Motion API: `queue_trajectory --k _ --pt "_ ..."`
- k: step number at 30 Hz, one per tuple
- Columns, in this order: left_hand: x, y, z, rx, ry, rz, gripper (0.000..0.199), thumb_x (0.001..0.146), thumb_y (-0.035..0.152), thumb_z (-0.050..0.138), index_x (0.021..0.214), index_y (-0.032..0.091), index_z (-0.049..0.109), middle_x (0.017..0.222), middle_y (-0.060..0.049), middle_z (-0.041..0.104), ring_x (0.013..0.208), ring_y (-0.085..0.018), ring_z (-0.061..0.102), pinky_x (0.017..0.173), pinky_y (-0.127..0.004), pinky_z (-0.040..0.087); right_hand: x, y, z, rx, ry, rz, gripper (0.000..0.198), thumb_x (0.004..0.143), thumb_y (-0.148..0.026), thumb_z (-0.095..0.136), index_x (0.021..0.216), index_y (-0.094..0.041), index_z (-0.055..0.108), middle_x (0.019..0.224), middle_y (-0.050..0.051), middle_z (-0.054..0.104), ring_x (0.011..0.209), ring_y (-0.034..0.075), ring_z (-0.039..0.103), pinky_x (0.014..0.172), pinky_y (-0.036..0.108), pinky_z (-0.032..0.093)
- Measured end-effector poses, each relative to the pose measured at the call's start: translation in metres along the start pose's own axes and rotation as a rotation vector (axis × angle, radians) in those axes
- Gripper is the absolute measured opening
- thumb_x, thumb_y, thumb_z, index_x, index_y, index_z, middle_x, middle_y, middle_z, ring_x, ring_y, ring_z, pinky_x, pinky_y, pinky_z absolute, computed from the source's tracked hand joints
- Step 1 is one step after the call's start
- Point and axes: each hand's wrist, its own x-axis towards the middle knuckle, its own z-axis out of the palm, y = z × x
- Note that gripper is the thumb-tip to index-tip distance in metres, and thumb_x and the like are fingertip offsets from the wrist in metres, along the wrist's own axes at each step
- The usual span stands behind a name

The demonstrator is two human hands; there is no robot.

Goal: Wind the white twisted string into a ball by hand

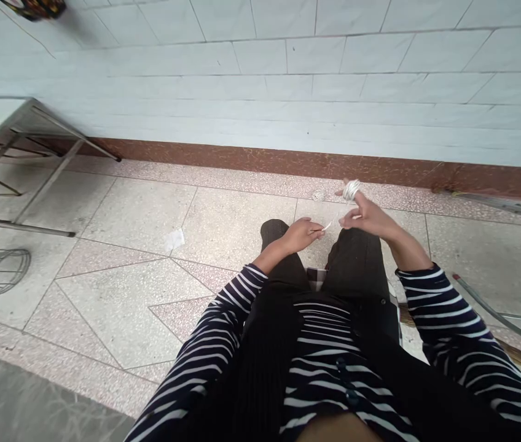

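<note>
My left hand [303, 236] is closed in a pinch above my left knee, gripping the end of a thin white strand [329, 224]. The strand stretches across the gap between my knees towards my right hand [368, 216]. Around the raised fingers of that hand is wound a thick coil of white cord [351, 189]. Its thumb and lower fingers are bent together close to the strand; whether they pinch it is too small to tell. On the floor by the wall lies a small whitish ball [318, 194], possibly of the same cord.
A metal-legged table [53, 178] stands at the left, with a wire rack [5, 270] below it on the floor. A white scrap [175, 239] lies on the tiles. Metal tubing [495, 313] is at my right. The tiled wall [316, 92] runs ahead.
</note>
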Motion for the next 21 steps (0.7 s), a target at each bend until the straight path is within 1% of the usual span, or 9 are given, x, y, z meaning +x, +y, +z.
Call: queue_trajectory --k 1,3,6,8,10,13,15,17,21 --pt "-0.002 0.001 -0.003 0.006 0.038 0.020 0.029 0.109 0.028 0.058 0.089 0.019 0.078 0.095 -0.002 0.083 0.095 -0.017 0.075 0.131 -0.047 0.039 0.002 0.010 0.006 -0.132 -0.028 0.109 0.103 0.080 -0.036 0.090 0.171 -0.023 0.043 0.131 0.015 0.073 0.078 0.022 0.071 0.080 0.042 0.063" --pt "-0.003 0.003 -0.013 0.035 0.128 0.055 0.025 0.109 0.030 0.060 0.099 0.020 0.080 0.107 -0.005 0.085 0.104 -0.019 0.076 0.134 -0.049 0.034 -0.003 0.023 0.021 -0.140 -0.287 0.201 0.098 0.079 -0.032 0.088 0.168 -0.020 0.048 0.119 0.013 0.077 0.070 0.020 0.070 0.075 0.040 0.063" --pt "0.000 0.002 -0.024 0.038 0.153 0.071 0.021 0.108 0.030 0.062 0.107 0.020 0.081 0.115 -0.007 0.084 0.111 -0.020 0.076 0.134 -0.051 0.035 -0.021 0.013 0.032 0.248 -0.626 0.022 0.097 0.086 -0.037 0.086 0.172 -0.032 0.041 0.143 0.013 0.069 0.075 0.015 0.071 0.075 0.035 0.063" --pt "0.003 0.002 -0.020 0.000 0.117 0.044 0.021 0.108 0.028 0.062 0.104 0.020 0.081 0.114 -0.007 0.085 0.111 -0.021 0.076 0.131 -0.050 0.039 -0.028 -0.005 0.024 0.427 -0.569 -0.140 0.100 0.089 -0.039 0.086 0.174 -0.041 0.034 0.161 0.012 0.057 0.082 0.013 0.071 0.076 0.033 0.063" --pt "0.005 0.003 -0.011 -0.023 0.065 0.013 0.022 0.107 0.027 0.061 0.098 0.019 0.080 0.107 -0.005 0.085 0.107 -0.020 0.076 0.128 -0.048 0.042 -0.024 -0.018 0.010 0.436 -0.349 -0.204 0.103 0.089 -0.040 0.087 0.175 -0.046 0.030 0.168 0.010 0.049 0.089 0.015 0.071 0.078 0.034 0.064" --pt "0.003 0.008 -0.005 -0.001 0.029 0.027 0.027 0.110 0.027 0.056 0.095 0.020 0.078 0.102 -0.002 0.084 0.101 -0.017 0.076 0.131 -0.048 0.040 -0.009 -0.011 0.001 0.163 -0.073 -0.062 0.101 0.085 -0.043 0.088 0.172 -0.038 0.038 0.150 0.011 0.066 0.085 0.019 0.072 0.077 0.037 0.064" --pt "-0.001 0.011 -0.011 0.053 0.061 0.076 0.027 0.110 0.028 0.055 0.099 0.021 0.078 0.105 -0.003 0.084 0.104 -0.018 0.076 0.134 -0.050 0.036 -0.003 0.004 0.009 -0.077 -0.118 0.097 0.092 0.081 -0.040 0.089 0.164 -0.027 0.051 0.114 0.009 0.078 0.071 0.020 0.070 0.072 0.038 0.061" --pt "-0.004 0.013 -0.020 0.108 0.089 0.124 0.026 0.110 0.029 0.056 0.102 0.021 0.079 0.109 -0.005 0.084 0.110 -0.020 0.076 0.135 -0.052 0.032 -0.008 0.012 0.023 -0.126 -0.322 0.162 0.081 0.083 -0.037 0.086 0.157 -0.022 0.058 0.093 0.005 0.076 0.064 0.020 0.069 0.069 0.035 0.058" --pt "-0.001 0.005 -0.023 0.073 0.099 0.095 0.022 0.109 0.025 0.057 0.109 0.021 0.080 0.118 -0.007 0.084 0.117 -0.021 0.076 0.135 -0.052 0.033 -0.034 -0.013 0.027 0.207 -0.550 -0.002 0.081 0.091 -0.043 0.082 0.164 -0.029 0.051 0.126 0.009 0.074 0.073 0.014 0.071 0.072 0.032 0.059"
